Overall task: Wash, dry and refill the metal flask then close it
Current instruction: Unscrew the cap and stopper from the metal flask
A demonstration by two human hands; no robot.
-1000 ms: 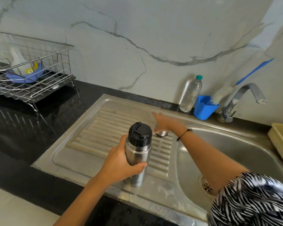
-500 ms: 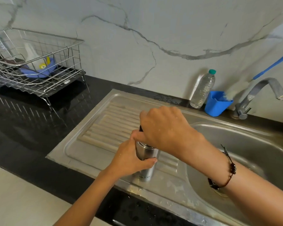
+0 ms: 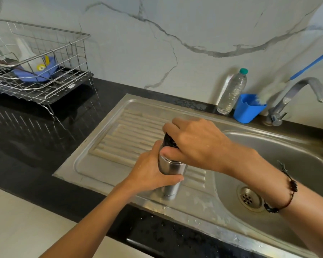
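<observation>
The left hand (image 3: pixel 153 170) holds its grip around the metal flask (image 3: pixel 171 175), upright on the sink's draining board (image 3: pixel 131 135); the right hand (image 3: pixel 192 144), a second ago reaching behind, now clamps the black lid (image 3: pixel 168 141), likely twisting it. Beyond, black tabletop (image 3: pixel 35 138), dish rack (image 3: pixel 37 71), water bottle (image 3: pixel 231 92), tap (image 3: pixel 296 97), marble wall.

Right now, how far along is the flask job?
Hard to say what is done: no water runs from the tap, and the flask's inside is hidden. In hand: the left hand grips the flask upright on the drainboard, the right hand grips its black cap. Whether the cap is tight cannot be told.
</observation>
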